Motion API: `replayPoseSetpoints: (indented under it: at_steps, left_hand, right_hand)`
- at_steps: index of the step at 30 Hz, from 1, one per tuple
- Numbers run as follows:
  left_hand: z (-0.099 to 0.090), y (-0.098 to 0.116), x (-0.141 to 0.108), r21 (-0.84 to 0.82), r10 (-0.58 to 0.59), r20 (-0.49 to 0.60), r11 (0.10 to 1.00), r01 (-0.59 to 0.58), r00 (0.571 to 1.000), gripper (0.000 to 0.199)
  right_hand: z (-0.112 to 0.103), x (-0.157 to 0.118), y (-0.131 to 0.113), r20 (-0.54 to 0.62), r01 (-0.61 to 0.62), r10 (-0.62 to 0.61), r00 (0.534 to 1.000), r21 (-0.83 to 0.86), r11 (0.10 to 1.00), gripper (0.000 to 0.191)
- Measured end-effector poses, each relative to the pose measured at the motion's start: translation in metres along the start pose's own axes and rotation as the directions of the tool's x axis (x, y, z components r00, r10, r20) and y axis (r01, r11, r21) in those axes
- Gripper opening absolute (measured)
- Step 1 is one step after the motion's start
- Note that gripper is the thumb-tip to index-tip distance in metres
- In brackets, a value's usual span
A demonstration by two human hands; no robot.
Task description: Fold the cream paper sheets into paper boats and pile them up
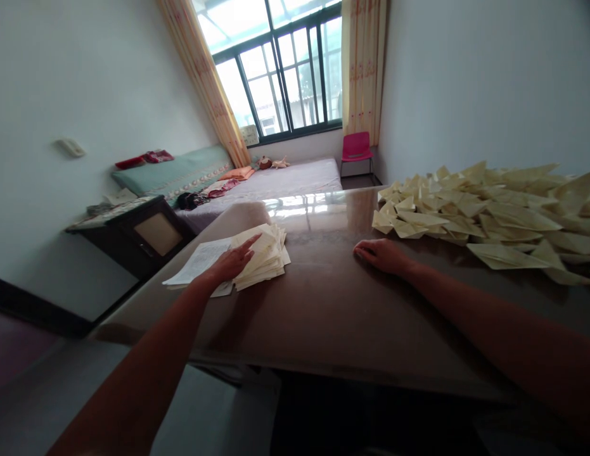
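Left hand point(235, 259): laid over the stack point(272, 256) of cream paper, forefinger stretched out along the top, the other fingers loosely apart; no sheet pinched between them. Right hand point(381, 254): resting on the table point(318, 310) between stack and pile, fingers drawn in narrow; the palm side is hidden, so whether it encloses anything I cannot tell. Stack: on the left part of the table, edges uneven, several corners jutting to the right. White sheets point(192, 263): printed, just beside the stack on its left, partly beneath the left forearm. Pile point(485, 212): many pointed folded pieces in the same cream paper, heaped at the right, beyond the right forearm. Notes on handling, by judgement: light finger pressure should suit paper this thin; sliding the top sheet sideways ought to part it from those below better than pinching at the ragged edge, where two may come together. Keep the white sheets from being dragged along; hold the right forearm away from the pile's loose near pieces.
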State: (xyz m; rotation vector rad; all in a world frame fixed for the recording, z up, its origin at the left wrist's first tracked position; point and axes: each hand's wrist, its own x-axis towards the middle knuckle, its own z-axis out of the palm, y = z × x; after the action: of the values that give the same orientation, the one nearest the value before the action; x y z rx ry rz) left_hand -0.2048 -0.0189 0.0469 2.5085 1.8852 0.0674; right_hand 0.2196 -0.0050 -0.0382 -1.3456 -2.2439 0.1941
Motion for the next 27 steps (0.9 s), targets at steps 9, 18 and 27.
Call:
replayPoseSetpoints:
  at_steps: [9, 18, 27]
  left_hand:
    - [-0.007, 0.06, -0.021, 0.277, 0.049, -0.238, 0.961, 0.019, 0.97, 0.058]
    - [0.028, 0.19, -0.051, 0.221, 0.646, -0.184, 0.762, -0.609, 0.741, 0.055]
    - [0.038, 0.171, -0.03, -0.358, 0.646, -0.061, 0.697, -0.621, 0.761, 0.054]
  right_hand:
    - [-0.007, 0.002, -0.022, -0.186, 0.106, -0.107, 0.977, -0.011, 0.994, 0.041]
    - [-0.035, -0.011, -0.059, 0.162, 0.482, -0.474, 0.866, -0.012, 0.876, 0.03]
    - [-0.044, -0.062, -0.022, 0.174, 0.292, -0.353, 0.919, 0.299, 0.908, 0.032]
